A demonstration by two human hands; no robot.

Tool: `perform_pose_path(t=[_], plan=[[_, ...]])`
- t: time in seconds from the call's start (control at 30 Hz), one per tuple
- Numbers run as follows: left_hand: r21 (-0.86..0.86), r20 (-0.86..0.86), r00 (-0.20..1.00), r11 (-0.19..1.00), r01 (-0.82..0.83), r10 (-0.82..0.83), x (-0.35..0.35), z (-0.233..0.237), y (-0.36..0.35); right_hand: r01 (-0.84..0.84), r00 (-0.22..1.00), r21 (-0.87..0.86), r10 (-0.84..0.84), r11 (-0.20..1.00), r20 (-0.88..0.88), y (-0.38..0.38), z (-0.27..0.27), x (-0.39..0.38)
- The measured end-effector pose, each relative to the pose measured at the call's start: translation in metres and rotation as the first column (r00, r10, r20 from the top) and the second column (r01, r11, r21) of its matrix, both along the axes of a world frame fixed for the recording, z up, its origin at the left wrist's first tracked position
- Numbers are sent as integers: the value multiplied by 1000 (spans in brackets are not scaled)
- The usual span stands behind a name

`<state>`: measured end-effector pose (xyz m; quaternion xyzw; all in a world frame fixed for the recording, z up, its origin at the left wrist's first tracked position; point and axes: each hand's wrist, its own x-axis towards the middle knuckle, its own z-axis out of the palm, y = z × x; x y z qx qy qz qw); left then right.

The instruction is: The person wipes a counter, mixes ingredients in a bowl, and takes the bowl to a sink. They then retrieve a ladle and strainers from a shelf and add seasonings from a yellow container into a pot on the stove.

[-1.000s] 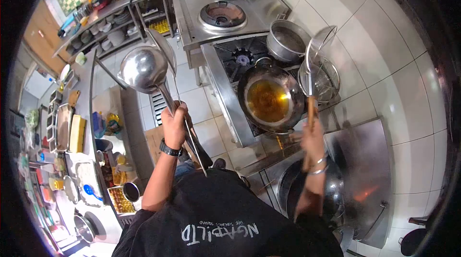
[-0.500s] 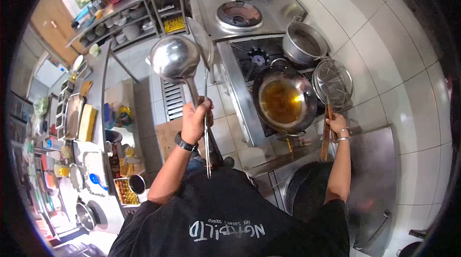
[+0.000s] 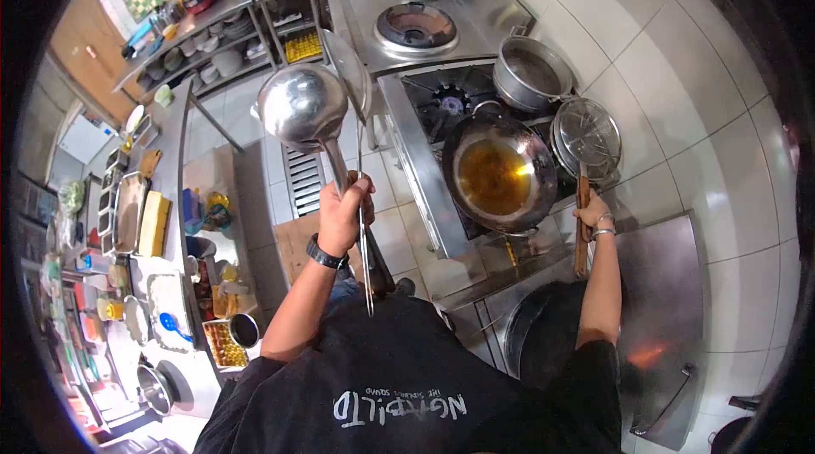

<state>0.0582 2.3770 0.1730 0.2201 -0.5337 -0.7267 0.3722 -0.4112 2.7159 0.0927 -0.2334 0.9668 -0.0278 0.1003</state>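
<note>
My left hand (image 3: 344, 215) is closed around a big steel ladle (image 3: 301, 106), its shiny bowl raised over the floor. The same fist grips a flat round skimmer (image 3: 346, 72) with a long thin metal handle. On the other side, my right hand (image 3: 596, 212) is wrapped round the wooden handle (image 3: 582, 238) of a round wire strainer (image 3: 587, 133) at the stove's back edge. Between the two hands, a dark wok (image 3: 543, 161) holding amber oil (image 3: 492, 178) sits on the burner range.
An aluminium pot (image 3: 531, 76) stands behind the wok, beside a bare burner (image 3: 452, 104). Farther off is a second wok station (image 3: 416, 27). On the left runs a steel counter (image 3: 177, 165) with trays and a yellow block (image 3: 154, 223). A tiled wall (image 3: 730, 174) bounds the right.
The wooden handles in my right hand have swung together and now point more nearly straight toward me. My left hand keeps its grip on the ladle and skimmer; the view has shifted slightly.
</note>
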Motion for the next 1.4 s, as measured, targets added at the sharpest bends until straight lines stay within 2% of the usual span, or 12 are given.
perform_pose_path(t=[0.13,0.23,0.3,0.33,0.43,0.47,0.53,0.73,0.8,1.03,1.13,1.4], plan=[[-22,17,1000,1000,7,-7,0,0,1,-38,985,146,12,989,173,-6,23,24],[-123,63,996,991,-49,57,-1,4,4,100,992,203,-81,974,-99,-28,50,72],[-119,99,990,989,-90,102,-3,3,8,-94,990,-484,132,870,46,-53,89,138],[-160,156,979,981,-106,131,-6,-5,5,-26,836,-695,397,718,379,-70,109,188],[-326,167,961,932,-156,219,-17,-7,14,-387,484,-795,837,468,256,-107,87,296],[-355,150,950,912,-206,273,-20,-7,20,-211,510,-778,746,592,429,-122,100,339],[-378,134,942,895,-239,308,-24,-4,31,-46,526,-905,780,424,339,-141,95,380],[-421,139,953,887,-190,270,-25,6,39,165,650,-850,593,500,475,-138,82,370],[-360,124,965,917,-173,230,-17,-3,34,202,800,-910,474,363,367,-119,79,331],[-220,11,939,916,-334,345,29,-19,2,364,930,-684,-289,632,228,-8,76,99],[-136,-27,893,884,-448,448,37,-14,-9,354,934,-564,-250,746,256,32,20,-13],[91,-33,836,834,-543,548,55,-15,-22,337,932,-240,-288,911,219,20,1,-57]])
